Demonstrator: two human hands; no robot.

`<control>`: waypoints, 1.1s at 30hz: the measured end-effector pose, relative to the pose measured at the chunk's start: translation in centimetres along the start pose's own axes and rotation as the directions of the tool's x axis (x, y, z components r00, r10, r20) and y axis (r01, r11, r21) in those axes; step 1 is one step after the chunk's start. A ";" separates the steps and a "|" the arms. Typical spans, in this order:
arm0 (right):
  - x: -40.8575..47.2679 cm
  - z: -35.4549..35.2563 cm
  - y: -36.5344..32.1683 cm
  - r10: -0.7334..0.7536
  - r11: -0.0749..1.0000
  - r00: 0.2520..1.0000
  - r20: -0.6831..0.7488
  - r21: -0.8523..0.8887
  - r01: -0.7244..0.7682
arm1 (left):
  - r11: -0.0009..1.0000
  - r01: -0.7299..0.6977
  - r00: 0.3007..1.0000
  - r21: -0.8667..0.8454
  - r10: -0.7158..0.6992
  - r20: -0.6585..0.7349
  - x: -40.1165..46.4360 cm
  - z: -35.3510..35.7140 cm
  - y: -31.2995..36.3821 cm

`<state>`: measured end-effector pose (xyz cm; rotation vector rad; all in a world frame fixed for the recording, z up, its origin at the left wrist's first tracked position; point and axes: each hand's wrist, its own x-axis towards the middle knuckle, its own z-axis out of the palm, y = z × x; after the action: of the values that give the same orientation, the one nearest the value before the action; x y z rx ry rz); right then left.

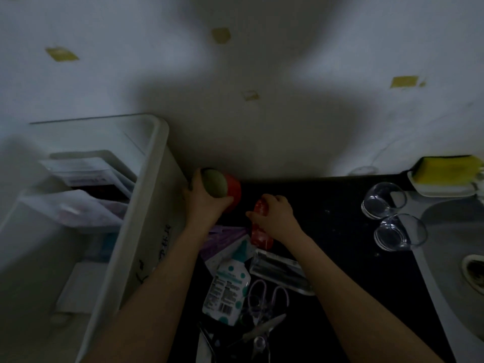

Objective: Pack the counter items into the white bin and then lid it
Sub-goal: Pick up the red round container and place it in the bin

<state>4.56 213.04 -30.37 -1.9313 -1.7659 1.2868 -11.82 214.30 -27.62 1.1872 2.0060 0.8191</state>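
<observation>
Left hand grip is closed around a red-and-green container beside the white bin. Right hand grip clasps a red packet on the surface.

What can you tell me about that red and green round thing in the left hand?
The round container looks like a small tub: a pale green flat end facing the camera and an orange-red body behind it. The left hand grips it from below, lifted above the black counter, beside the white bin's outer wall. Dim light hides any label.

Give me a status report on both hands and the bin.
Left grip holds red-green container. Right grip on red packet. White bin open, unlidded.
</observation>
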 end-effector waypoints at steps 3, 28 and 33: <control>-0.5 -0.9 -0.9 -0.064 0.998 0.996 -0.063 0.018 0.065 | 0.991 -0.014 1.000 -0.131 0.012 -0.016 -0.3 -1.4 1.2; -14.3 -0.1 -22.7 -0.410 0.631 0.888 -0.210 0.638 0.442 | 0.481 0.244 0.882 -0.842 0.250 0.399 -6.6 -22.4 4.1; -12.9 5.1 -26.5 -0.333 0.512 0.934 -0.128 0.807 0.293 | 0.621 0.203 0.907 -0.757 0.172 0.384 -4.5 -26.9 0.4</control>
<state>-16.04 206.27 -9.72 -0.9884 -1.0859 1.5995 -31.15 205.50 -10.52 0.7122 1.0600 1.1498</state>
